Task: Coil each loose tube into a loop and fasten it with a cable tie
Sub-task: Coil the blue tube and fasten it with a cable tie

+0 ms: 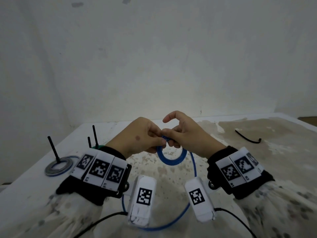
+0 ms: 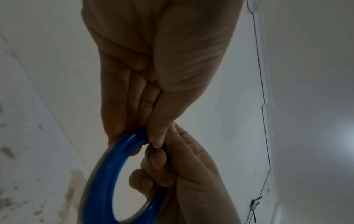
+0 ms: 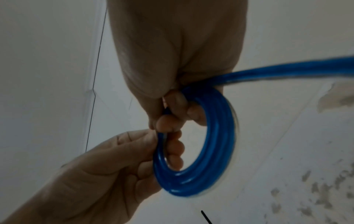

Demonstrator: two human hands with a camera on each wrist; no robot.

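White plaster wall (image 1: 154, 57) rises behind a pale tabletop (image 1: 240, 160) marked with tan stains and grey speckles. On the tabletop's left part lies a flat finished coil (image 1: 57, 166) of grey and blue tube with a black cable tie (image 1: 53, 147) standing upright from it; 2 more black tie tails (image 1: 94, 135) stand just behind the left wrist. A loose black cable tie (image 1: 247, 137) lies well apart on the right part of the tabletop.

Both hands are raised above the tabletop centre, meeting at the top of the blue tube coil (image 1: 171, 156). The coil hangs below the fingers as a ring of several turns. The left hand (image 1: 139, 136) pinches the top of the coil between thumb and curled fingers (image 2: 122, 109). The right hand (image 1: 187, 133) grips the same section just beside the left hand, its lower fingers (image 3: 176, 145) curled through the ring's opening; its index finger is raised and bent, touching nothing. Thumbs of the 2 hands touch at the coil.

The uncoiled tube tail (image 1: 193, 167) leaves the coil at the right hand, drops toward the person and sweeps in a wide arc under both wrists. In the right wrist view this tail (image 3: 287, 72) passes across the palm and off the frame's right edge.
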